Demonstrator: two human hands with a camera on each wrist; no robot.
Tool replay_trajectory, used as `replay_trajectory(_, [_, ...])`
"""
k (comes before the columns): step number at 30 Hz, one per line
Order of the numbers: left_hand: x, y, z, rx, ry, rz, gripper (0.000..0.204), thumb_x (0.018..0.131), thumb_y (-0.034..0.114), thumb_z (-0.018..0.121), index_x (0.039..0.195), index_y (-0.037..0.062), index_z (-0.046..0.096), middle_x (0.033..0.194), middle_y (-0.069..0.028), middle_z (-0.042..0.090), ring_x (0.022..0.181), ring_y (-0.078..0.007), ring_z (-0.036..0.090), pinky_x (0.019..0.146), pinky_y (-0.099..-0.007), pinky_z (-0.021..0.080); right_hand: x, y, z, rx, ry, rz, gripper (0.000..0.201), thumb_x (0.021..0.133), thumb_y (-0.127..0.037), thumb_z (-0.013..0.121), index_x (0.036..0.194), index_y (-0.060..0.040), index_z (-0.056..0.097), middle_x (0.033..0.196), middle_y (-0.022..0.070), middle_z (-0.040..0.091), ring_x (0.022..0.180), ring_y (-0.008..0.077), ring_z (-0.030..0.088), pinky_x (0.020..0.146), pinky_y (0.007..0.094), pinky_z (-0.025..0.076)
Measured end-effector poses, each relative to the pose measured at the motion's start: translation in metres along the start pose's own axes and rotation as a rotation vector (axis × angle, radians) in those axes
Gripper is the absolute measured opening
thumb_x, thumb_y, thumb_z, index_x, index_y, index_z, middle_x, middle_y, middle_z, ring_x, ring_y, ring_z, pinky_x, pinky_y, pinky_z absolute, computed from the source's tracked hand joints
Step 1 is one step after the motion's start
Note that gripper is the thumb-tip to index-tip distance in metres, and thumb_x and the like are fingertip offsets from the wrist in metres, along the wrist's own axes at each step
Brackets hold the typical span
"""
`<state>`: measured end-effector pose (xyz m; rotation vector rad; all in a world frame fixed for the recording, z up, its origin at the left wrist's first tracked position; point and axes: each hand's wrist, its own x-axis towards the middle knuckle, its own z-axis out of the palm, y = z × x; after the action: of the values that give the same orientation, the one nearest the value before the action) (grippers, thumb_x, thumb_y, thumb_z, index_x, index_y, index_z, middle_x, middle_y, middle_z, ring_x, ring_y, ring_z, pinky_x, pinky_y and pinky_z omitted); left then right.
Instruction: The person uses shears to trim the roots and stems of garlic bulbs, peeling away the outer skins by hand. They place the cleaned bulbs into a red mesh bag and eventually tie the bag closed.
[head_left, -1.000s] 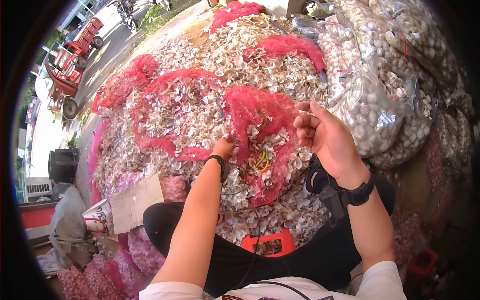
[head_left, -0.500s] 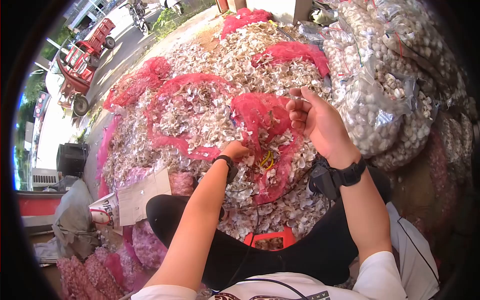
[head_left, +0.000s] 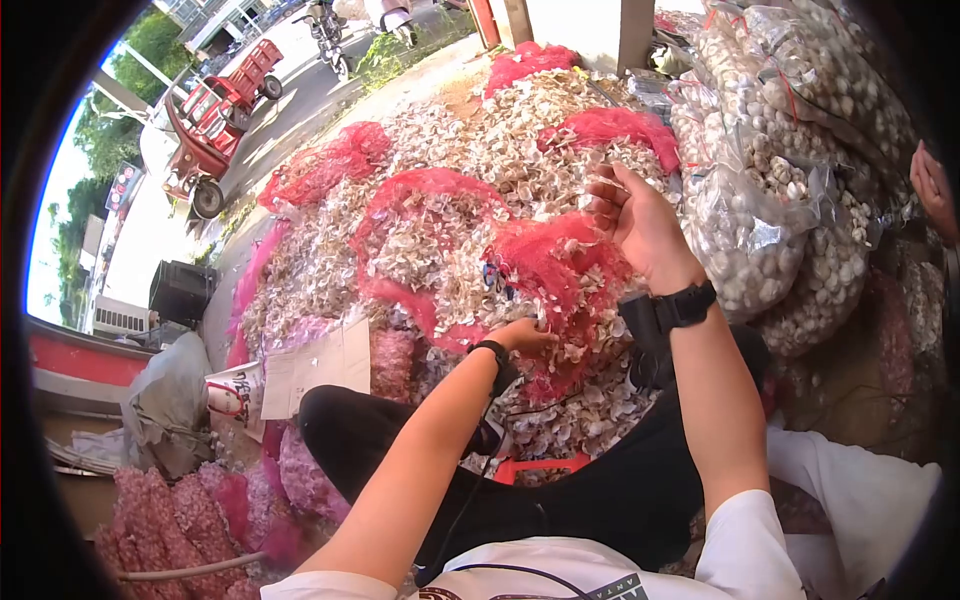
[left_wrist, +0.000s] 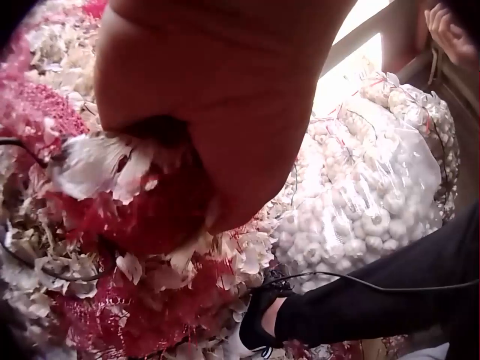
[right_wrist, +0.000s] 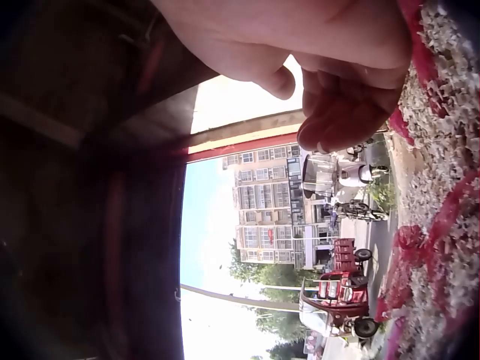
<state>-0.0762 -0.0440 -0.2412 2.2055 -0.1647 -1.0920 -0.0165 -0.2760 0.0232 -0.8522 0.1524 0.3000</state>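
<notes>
A crumpled red mesh net (head_left: 550, 250) lies over pale, papery garlic skins (head_left: 450, 225) in front of the person. The left hand (head_left: 525, 337) is at the net's near left edge; in the left wrist view, this hand (left_wrist: 217, 90) curls over red mesh (left_wrist: 157, 217) and skins, its fingertips mostly hidden. A small blue item (head_left: 495, 280) shows on the net. Raised by the net's far right side, the right hand (head_left: 645, 225) has loosely bent fingers. The right wrist view shows that hand (right_wrist: 322, 60) holding nothing.
Clear bags of garlic bulbs (head_left: 745, 240) are piled at right, with another person's hand (head_left: 932, 190) beyond. Other red nets (head_left: 335, 165) lie on the heap. Cardboard (head_left: 320, 370) is at left, and a red stool edge (head_left: 540, 467) between the legs.
The head view has shifted. The left hand has moved rightward and nearer the body, and the net is more bunched, with its blue item more exposed. Another person's hand has appeared at right.
</notes>
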Motion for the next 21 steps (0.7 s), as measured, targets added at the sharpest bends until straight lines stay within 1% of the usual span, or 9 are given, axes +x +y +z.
replay_trajectory(1, [-0.009,0.001,-0.021,-0.004,-0.004,-0.066,0.07,0.078,0.064,0.067,0.102,-0.0017,0.068,0.097,-0.0177,0.07,0.093,-0.0286,0.065,0.082,-0.0402,0.049,-0.001,0.0,0.0,-0.012,-0.007,-0.001,0.027,0.1,-0.029,0.051,0.111,-0.0065,0.059,0.087,0.0053,0.068,0.073,0.0128,0.065,0.066,0.0283,0.054])
replay_trajectory(2, [-0.001,-0.024,-0.029,-0.174,0.126,0.074,0.069,0.08,0.064,0.066,0.106,-0.0006,0.069,0.104,-0.018,0.07,0.096,-0.0297,0.065,0.084,-0.0416,0.049,-0.003,0.001,0.002,-0.022,-0.011,0.001,0.027,0.1,-0.03,0.051,0.111,-0.006,0.059,0.087,0.0052,0.068,0.072,0.0127,0.065,0.066,0.028,0.054])
replay_trajectory(4, [0.016,-0.061,-0.065,-0.013,0.276,-0.153,0.077,0.083,0.071,0.052,0.092,-0.0025,0.072,0.097,-0.0241,0.07,0.094,-0.0363,0.066,0.087,-0.041,0.049,-0.007,0.003,0.008,-0.051,-0.011,0.003,0.028,0.1,-0.03,0.051,0.112,-0.0047,0.058,0.087,0.0055,0.067,0.072,0.0127,0.064,0.065,0.0272,0.053])
replay_trajectory(7, [0.016,-0.11,-0.108,-0.208,0.559,-0.176,0.064,0.098,0.051,0.036,0.084,-0.0017,0.07,0.086,-0.0177,0.071,0.078,-0.0395,0.067,0.082,-0.0475,0.05,-0.006,0.006,0.014,-0.197,-0.016,0.013,0.03,0.1,-0.028,0.051,0.115,-0.0026,0.057,0.087,0.0056,0.067,0.072,0.0123,0.063,0.065,0.0264,0.052])
replay_trajectory(10, [0.011,-0.165,-0.138,-0.006,0.918,-0.298,0.037,0.089,0.029,0.048,0.094,-0.002,0.068,0.097,-0.0286,0.066,0.098,-0.042,0.063,0.084,-0.048,0.051,-0.003,0.013,0.009,-0.155,0.028,0.083,0.029,0.1,-0.027,0.051,0.115,-0.0029,0.057,0.087,0.0043,0.065,0.072,0.0115,0.061,0.066,0.0259,0.05])
replay_trajectory(14, [0.033,-0.231,-0.166,-0.115,0.933,-0.43,0.028,0.081,0.016,0.056,0.098,-0.0027,0.068,0.102,-0.0277,0.066,0.098,-0.0426,0.064,0.083,-0.0494,0.051,-0.014,0.018,0.024,-0.252,0.104,0.126,0.027,0.1,-0.025,0.051,0.113,-0.0026,0.056,0.084,0.0047,0.062,0.069,0.012,0.058,0.064,0.0267,0.049])
replay_trajectory(16, [0.047,-0.255,-0.185,-0.155,0.875,-0.528,0.034,0.08,0.013,0.057,0.111,-0.0007,0.064,0.115,-0.0286,0.062,0.108,-0.0431,0.06,0.091,-0.0479,0.049,-0.015,0.023,0.027,-0.301,0.146,0.174,0.027,0.1,-0.024,0.05,0.113,-0.0016,0.056,0.083,0.0065,0.062,0.069,0.0133,0.058,0.061,0.028,0.049])
replay_trajectory(18, [0.059,-0.282,-0.201,0.016,1.112,-0.494,0.044,0.082,0.014,0.058,0.124,0.001,0.056,0.128,-0.0298,0.053,0.122,-0.0438,0.05,0.102,-0.0456,0.042,-0.014,0.028,0.031,-0.331,0.19,0.207,0.027,0.1,-0.024,0.051,0.114,-0.0005,0.055,0.083,0.0094,0.061,0.068,0.0158,0.059,0.06,0.0293,0.049])
replay_trajectory(21, [0.082,-0.324,-0.233,-0.012,1.12,-0.528,0.066,0.084,0.027,0.064,0.141,0.0046,0.041,0.142,-0.0269,0.04,0.132,-0.0433,0.038,0.109,-0.0483,0.034,-0.009,0.037,0.031,-0.383,0.227,0.198,0.029,0.099,-0.023,0.051,0.113,0.002,0.054,0.082,0.0132,0.062,0.066,0.0191,0.059,0.06,0.0306,0.049])
